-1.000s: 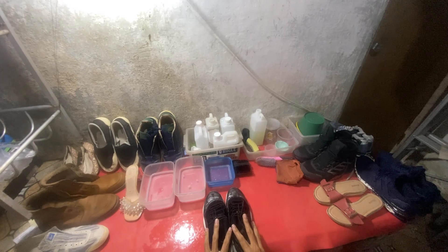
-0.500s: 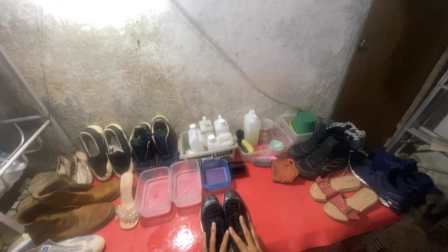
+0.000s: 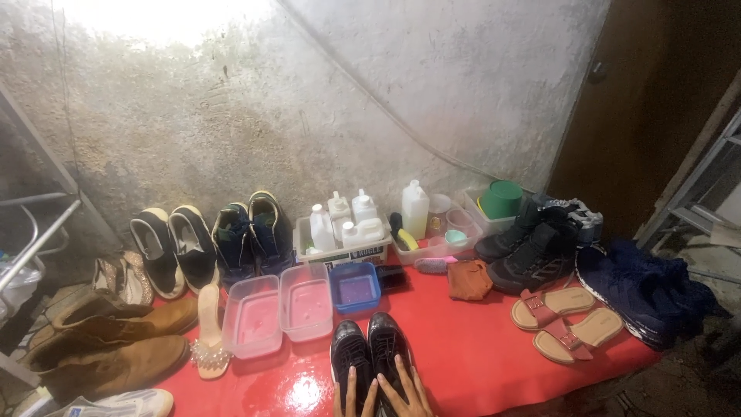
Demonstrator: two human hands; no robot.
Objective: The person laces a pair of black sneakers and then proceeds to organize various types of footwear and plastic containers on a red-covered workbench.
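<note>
Left hand (image 3: 351, 395): fingers straight and spread, flat on the left black shoe (image 3: 350, 355); gripping nothing.
Right hand (image 3: 405, 390): fingers splayed, resting on the right black shoe (image 3: 388, 344); gripping nothing.
Black shoes: side by side, touching, at the front edge of the red bench (image 3: 478, 355), toes toward the wall.
Behind the shoes: two clear tubs (image 3: 282, 313), a blue tub (image 3: 355, 287), then a tray of white bottles (image 3: 343, 232).
Right side: brown cloth (image 3: 468, 279), black boots (image 3: 529, 247), tan sandals (image 3: 563, 320).
Left side: brown boots (image 3: 108, 351), a clear-strap heel (image 3: 207, 332).
Change from earlier frames: same pose for both hands, same spot for the shoes; only the view shifted slightly, everything sitting a little further left.
</note>
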